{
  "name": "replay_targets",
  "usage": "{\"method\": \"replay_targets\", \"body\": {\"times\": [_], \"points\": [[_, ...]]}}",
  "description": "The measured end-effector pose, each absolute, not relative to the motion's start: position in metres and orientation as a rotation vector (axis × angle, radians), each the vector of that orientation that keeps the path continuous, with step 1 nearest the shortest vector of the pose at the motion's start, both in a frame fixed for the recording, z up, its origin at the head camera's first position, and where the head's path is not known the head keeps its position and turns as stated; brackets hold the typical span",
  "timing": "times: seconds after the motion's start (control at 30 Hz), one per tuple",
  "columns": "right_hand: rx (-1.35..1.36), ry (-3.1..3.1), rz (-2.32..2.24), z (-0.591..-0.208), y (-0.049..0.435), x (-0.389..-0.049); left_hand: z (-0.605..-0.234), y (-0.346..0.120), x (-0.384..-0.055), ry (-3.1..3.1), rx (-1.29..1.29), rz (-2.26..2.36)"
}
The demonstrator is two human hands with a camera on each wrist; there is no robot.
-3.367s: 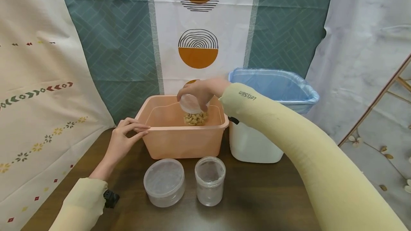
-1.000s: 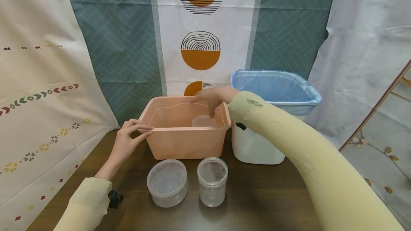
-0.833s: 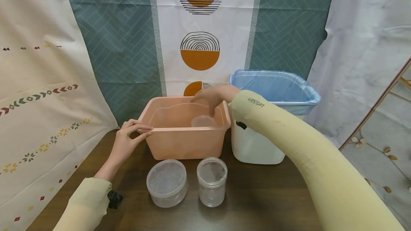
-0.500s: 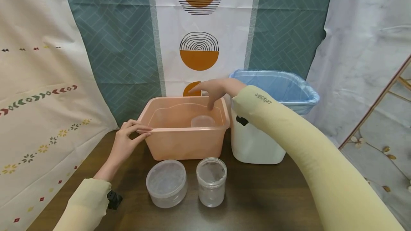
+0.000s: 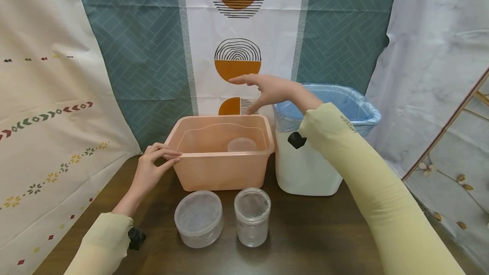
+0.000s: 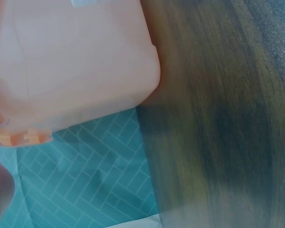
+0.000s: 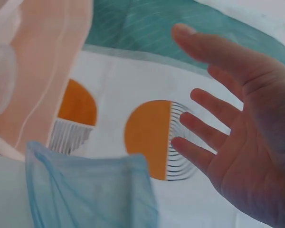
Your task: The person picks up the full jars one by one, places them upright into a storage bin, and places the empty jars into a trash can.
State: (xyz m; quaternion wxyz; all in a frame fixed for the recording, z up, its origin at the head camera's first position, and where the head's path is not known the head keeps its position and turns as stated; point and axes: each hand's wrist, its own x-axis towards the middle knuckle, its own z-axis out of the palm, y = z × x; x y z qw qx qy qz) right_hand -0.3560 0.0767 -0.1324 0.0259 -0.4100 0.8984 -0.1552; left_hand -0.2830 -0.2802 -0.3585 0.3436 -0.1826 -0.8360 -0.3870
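Observation:
At the left front corner of the peach plastic tub (image 5: 217, 171), my left hand (image 5: 150, 166) grips the rim, fingers over the edge and thumb on the outside. My right hand (image 5: 269, 90) hovers above the tub's right end with spread, relaxed fingers; the right wrist view shows its bare palm. Inside the tub, at the right, sits a round clear-lidded container (image 5: 242, 144); its lower part is hidden by the front wall. In front stand a wide, low clear container (image 5: 199, 220) with a frosted lid and a taller clear jar (image 5: 252, 217).
A white bin (image 5: 305, 169) lined with a blue plastic bag (image 5: 345, 101) stands close to the tub's right side. Patterned cloth hangs behind the dark wooden table (image 5: 313, 232). Black cameras sit on both wrists.
Earlier my right hand held the clear container, with cashew-like pieces showing, in the tub. It has let go, leaving it inside, and risen up and right. The left hand stayed on the rim.

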Motion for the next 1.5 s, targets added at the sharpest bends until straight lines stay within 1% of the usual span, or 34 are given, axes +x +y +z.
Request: {"method": "replay_targets", "body": {"times": [0.13,0.33,0.6,0.87,1.0,1.23,1.5], "points": [[-1.336,2.823,-0.559,-0.128,0.092,-0.345,-0.357,-0.279,-0.282,-2.180,-0.475,-1.003],[-1.346,2.969,-0.706,-0.133,0.116,-0.327,-0.358,-0.280,-0.282,-2.180,-0.479,-1.002],[-1.480,3.175,-0.887,-0.159,0.150,-0.304,-0.359,-0.280,-0.283,-2.191,-0.472,-1.001],[-1.457,3.403,-0.988,-0.190,0.190,-0.280,-0.359,-0.279,-0.283,-2.183,-0.474,-1.000],[-1.523,3.507,-1.059,-0.207,0.205,-0.275,-0.358,-0.280,-0.282,-2.175,-0.472,-1.000],[-1.706,3.555,-1.246,-0.231,0.228,-0.277,-0.358,-0.282,-0.281,-2.164,-0.478,-0.995],[-1.701,3.616,-1.476,-0.247,0.244,-0.273,-0.358,-0.279,-0.280,-2.167,-0.486,-0.995]]}}
